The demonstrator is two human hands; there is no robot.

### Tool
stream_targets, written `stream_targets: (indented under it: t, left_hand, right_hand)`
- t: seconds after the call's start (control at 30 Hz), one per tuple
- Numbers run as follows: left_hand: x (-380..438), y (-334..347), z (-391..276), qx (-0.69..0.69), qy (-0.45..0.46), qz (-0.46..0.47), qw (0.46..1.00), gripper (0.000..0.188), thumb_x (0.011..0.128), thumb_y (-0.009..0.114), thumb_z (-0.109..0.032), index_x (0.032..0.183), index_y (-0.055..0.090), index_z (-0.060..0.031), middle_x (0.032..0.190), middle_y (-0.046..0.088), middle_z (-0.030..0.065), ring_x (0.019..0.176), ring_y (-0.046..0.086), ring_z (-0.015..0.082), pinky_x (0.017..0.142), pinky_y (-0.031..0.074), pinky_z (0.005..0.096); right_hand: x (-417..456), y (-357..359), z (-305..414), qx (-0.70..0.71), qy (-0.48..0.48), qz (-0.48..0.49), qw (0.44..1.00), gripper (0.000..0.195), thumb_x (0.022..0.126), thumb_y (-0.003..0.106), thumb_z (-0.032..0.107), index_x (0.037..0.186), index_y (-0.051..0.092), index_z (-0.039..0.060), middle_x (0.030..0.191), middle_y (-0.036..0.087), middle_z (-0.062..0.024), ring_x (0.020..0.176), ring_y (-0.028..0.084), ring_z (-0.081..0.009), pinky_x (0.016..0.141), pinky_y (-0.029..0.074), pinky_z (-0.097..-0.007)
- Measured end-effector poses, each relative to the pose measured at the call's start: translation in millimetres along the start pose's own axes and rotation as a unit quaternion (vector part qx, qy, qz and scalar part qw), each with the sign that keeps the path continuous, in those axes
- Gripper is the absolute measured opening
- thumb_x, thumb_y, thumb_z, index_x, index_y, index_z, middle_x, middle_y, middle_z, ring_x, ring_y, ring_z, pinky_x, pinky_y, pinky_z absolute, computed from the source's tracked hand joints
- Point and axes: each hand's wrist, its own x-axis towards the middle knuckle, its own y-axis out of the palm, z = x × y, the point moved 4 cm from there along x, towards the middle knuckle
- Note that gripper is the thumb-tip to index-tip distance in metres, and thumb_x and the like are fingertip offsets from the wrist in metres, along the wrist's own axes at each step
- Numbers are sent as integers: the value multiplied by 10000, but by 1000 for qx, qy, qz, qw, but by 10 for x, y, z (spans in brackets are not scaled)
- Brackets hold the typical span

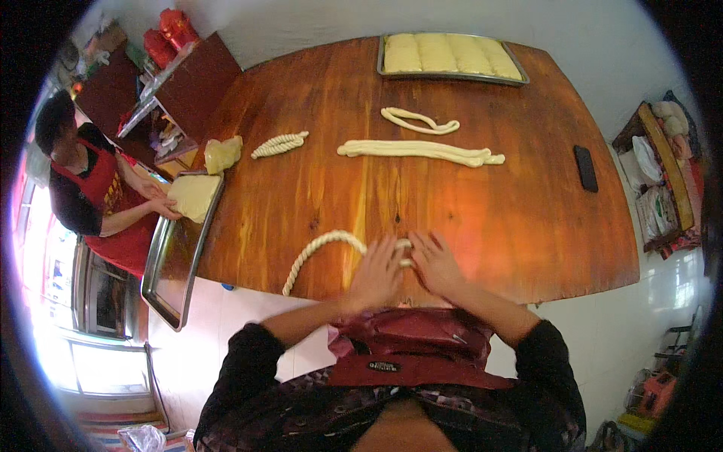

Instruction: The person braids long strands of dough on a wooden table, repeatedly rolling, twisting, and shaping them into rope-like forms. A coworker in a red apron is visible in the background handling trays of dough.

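Note:
Near the front edge of the wooden table (350, 198), a twisted dough rope (325, 240) curves from the edge up to my left hand (379, 265). My right hand (438, 263) is beside it, with a small bend of dough (405, 254) showing between the two. Both hands are blurred and seem to rest on dough; their palms hide how it is held. Farther back lie a bundle of long plain dough strands (418, 151), a thin folded dough loop (421, 121) and a finished-looking dough twist (279, 144).
A metal tray (452, 79) of dough pieces stands at the back. At left, a co-worker in a red apron (121, 198) touches dough on another metal tray (195, 265), beside a plastic bag (222, 154). A black phone (586, 168) lies at right, near a wooden shelf (666, 169).

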Motion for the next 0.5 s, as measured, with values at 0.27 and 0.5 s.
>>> stream_targets:
  t: [0.27,0.5]
  left_hand:
    - [624,-276,395,-60,-241,-30,968,600,980,287,-374,1451,195,-14,1511,134,226,1394,59,431,1098,39,600]
    - [-418,-125,-446,-47,13,19,999,621,975,307,-368,1413,238,67,1502,175,220,1407,73,395,1092,15,617]
  right_hand:
    - [568,139,-401,18,172,9,985,266,814,547,115,1046,535,-15,1103,573,-191,1073,516,-350,1045,293,-501]
    - [-263,-5,59,18,22,50,998,247,804,555,119,1017,568,-7,1153,570,-192,1102,506,-333,1055,301,-465]
